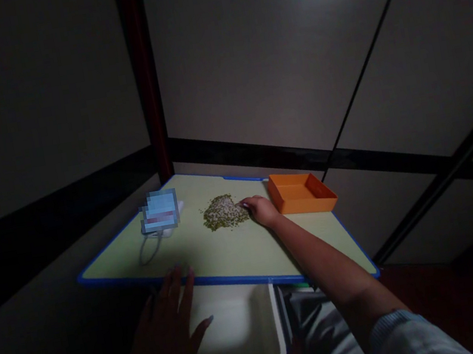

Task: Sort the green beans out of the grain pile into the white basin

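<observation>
A pale green board with a blue rim (232, 262) lies in front of me. On it sits a small heap of greenish and white grains (223, 212). My right hand (260, 209) reaches across the board, its fingers bent together and touching the right side of the heap. What they pinch, if anything, is too small to see. My left hand (171, 327) rests with fingers spread flat at the board's near edge, above a white tub (264, 341), and holds nothing.
An orange square tray (300, 193) stands on the board's far right corner. A blurred-out card with a looped cord (159, 214) lies at the far left. Dark wall panels rise behind, and a dark post (146, 77) stands at the corner.
</observation>
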Action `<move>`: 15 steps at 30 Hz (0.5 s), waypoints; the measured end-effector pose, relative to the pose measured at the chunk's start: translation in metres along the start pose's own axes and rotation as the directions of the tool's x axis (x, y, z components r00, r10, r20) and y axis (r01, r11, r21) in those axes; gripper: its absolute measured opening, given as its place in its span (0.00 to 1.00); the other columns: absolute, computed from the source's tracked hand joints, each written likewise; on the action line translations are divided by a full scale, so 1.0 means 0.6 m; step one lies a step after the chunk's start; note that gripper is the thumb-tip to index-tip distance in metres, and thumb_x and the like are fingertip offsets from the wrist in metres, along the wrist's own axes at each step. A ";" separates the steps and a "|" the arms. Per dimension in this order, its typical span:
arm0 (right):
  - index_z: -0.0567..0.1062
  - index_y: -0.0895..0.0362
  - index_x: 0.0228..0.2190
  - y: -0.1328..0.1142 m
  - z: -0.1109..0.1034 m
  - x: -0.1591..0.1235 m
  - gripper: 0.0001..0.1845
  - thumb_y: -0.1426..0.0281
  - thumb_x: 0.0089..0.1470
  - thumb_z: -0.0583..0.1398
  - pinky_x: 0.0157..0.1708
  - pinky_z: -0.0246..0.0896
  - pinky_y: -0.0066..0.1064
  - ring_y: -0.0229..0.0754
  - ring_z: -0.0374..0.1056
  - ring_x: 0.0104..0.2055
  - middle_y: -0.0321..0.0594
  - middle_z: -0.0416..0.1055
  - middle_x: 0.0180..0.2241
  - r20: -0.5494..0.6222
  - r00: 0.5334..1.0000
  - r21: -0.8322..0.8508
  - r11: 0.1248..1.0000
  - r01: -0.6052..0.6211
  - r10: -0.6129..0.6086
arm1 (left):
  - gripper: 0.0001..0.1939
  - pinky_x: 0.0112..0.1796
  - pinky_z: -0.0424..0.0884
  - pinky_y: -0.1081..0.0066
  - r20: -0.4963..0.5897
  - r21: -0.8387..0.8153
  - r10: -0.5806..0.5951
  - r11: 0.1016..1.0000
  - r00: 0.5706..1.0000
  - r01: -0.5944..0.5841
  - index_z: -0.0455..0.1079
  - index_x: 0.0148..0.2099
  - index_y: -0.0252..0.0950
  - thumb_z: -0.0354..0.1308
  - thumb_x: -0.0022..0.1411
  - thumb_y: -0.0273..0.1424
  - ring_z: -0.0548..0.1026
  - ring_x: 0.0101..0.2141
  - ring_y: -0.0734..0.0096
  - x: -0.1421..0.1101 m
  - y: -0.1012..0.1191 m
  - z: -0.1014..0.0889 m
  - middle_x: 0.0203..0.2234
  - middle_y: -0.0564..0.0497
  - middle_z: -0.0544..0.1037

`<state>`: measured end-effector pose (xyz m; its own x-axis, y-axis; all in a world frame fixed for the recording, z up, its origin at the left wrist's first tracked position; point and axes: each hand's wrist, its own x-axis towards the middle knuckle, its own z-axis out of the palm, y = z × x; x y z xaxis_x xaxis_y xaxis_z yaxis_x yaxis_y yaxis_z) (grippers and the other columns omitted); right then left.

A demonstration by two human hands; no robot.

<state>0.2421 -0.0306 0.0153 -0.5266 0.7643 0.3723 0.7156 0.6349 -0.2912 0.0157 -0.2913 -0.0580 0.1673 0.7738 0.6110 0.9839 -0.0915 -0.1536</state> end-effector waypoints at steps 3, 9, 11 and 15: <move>0.75 0.56 0.50 -0.008 -0.002 -0.011 0.19 0.71 0.61 0.51 0.43 0.61 0.27 0.42 0.70 0.43 0.47 0.76 0.41 0.004 1.000 -0.017 1.000 -0.006 0.006 | 0.36 0.52 0.59 0.45 0.010 -0.002 -0.015 1.000 1.000 0.015 0.50 0.67 0.27 0.36 0.65 0.46 0.58 0.62 0.43 0.003 0.007 -0.002 0.64 0.31 0.56; 0.73 0.54 0.53 -0.027 -0.002 -0.034 0.21 0.69 0.62 0.49 0.41 0.61 0.27 0.43 0.70 0.42 0.47 0.76 0.41 0.013 1.000 -0.048 0.999 -0.024 0.024 | 0.39 0.53 0.59 0.46 0.040 -0.013 -0.015 1.000 0.999 0.015 0.49 0.67 0.25 0.36 0.65 0.49 0.58 0.62 0.43 0.005 0.007 -0.002 0.64 0.29 0.56; 0.72 0.54 0.54 -0.035 -0.003 -0.042 0.22 0.69 0.62 0.49 0.40 0.61 0.28 0.43 0.71 0.41 0.47 0.76 0.40 0.018 0.999 -0.057 0.998 -0.030 0.031 | 0.40 0.53 0.60 0.47 0.026 -0.021 -0.009 1.000 1.000 0.009 0.45 0.68 0.26 0.36 0.64 0.51 0.59 0.62 0.43 0.005 0.005 -0.002 0.63 0.29 0.57; 0.71 0.52 0.55 -0.055 -0.007 -0.059 0.22 0.69 0.62 0.50 0.39 0.61 0.28 0.43 0.71 0.40 0.46 0.77 0.39 0.046 0.998 -0.083 0.996 -0.035 0.039 | 0.41 0.53 0.62 0.50 -0.001 -0.045 0.007 0.999 1.000 -0.007 0.41 0.69 0.27 0.37 0.64 0.51 0.60 0.61 0.44 0.007 0.004 -0.004 0.63 0.29 0.58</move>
<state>0.2391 -0.0791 0.0156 -0.5191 0.7928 0.3195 0.7691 0.5963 -0.2301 0.0188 -0.2898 -0.0543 0.1742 0.7724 0.6108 0.9845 -0.1248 -0.1231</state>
